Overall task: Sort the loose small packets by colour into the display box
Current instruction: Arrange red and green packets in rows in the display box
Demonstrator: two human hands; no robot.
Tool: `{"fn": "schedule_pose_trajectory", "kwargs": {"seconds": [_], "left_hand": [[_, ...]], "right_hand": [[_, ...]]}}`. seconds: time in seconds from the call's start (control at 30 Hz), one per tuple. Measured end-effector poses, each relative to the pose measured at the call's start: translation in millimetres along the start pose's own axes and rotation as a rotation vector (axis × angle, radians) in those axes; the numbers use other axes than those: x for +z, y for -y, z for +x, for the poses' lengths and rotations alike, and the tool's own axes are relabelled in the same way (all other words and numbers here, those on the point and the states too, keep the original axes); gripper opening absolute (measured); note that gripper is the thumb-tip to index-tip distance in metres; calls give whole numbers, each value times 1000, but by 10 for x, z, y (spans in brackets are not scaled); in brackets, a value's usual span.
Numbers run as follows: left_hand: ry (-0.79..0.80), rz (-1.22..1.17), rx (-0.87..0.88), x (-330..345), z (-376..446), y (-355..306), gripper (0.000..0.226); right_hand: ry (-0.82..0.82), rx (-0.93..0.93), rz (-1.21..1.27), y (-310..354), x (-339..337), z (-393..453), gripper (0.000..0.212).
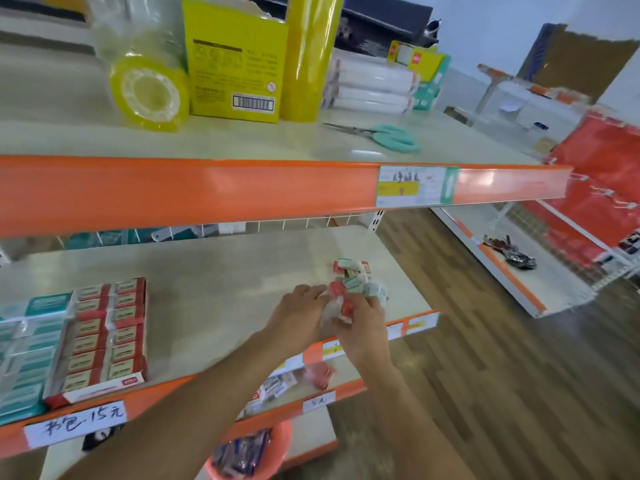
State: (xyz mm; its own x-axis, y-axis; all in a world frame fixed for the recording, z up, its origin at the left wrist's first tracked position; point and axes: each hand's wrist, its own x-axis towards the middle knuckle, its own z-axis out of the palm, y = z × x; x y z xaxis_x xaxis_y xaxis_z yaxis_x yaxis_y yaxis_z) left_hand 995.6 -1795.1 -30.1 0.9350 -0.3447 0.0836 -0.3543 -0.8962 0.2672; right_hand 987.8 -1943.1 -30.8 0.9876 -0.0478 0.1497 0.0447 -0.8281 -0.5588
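A heap of loose small red and teal packets (356, 277) lies on the middle shelf (221, 271), partly inside clear plastic wrap. My left hand (298, 311) curls its fingers on the wrap at the heap's near left edge. My right hand (363, 323) grips a red packet (346, 310) together with some wrap. The red display box (104, 336) stands at the shelf's left front, filled with rows of red packets. Teal packets (27, 344) are stacked just left of it. How the left fingers lie under the wrap is blurred.
The upper shelf holds yellow tape rolls (149, 93), a yellow carton (235, 64) and teal scissors (391, 136). Its orange lip (242, 192) overhangs the heap. Lower shelves carry more packets (277, 384) and a pink bowl (249, 455). Wooden floor and another rack lie to the right.
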Motion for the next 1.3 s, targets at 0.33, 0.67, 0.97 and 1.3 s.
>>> {"fn": "schedule_pose_trajectory", "kwargs": {"seconds": [0.33, 0.67, 0.97, 1.3], "left_hand": [[-79, 61, 44, 163, 241, -168, 58], [-225, -86, -219, 215, 53, -92, 19], [-207, -287, -270, 162, -295, 212, 26], [-362, -408, -222, 202, -474, 296, 31]], "right_hand": [[6, 15, 77, -126, -49, 26, 28], [153, -23, -53, -102, -61, 88, 25], [212, -60, 156, 65, 16, 42, 27], [131, -81, 104, 14, 180, 18, 16]]}}
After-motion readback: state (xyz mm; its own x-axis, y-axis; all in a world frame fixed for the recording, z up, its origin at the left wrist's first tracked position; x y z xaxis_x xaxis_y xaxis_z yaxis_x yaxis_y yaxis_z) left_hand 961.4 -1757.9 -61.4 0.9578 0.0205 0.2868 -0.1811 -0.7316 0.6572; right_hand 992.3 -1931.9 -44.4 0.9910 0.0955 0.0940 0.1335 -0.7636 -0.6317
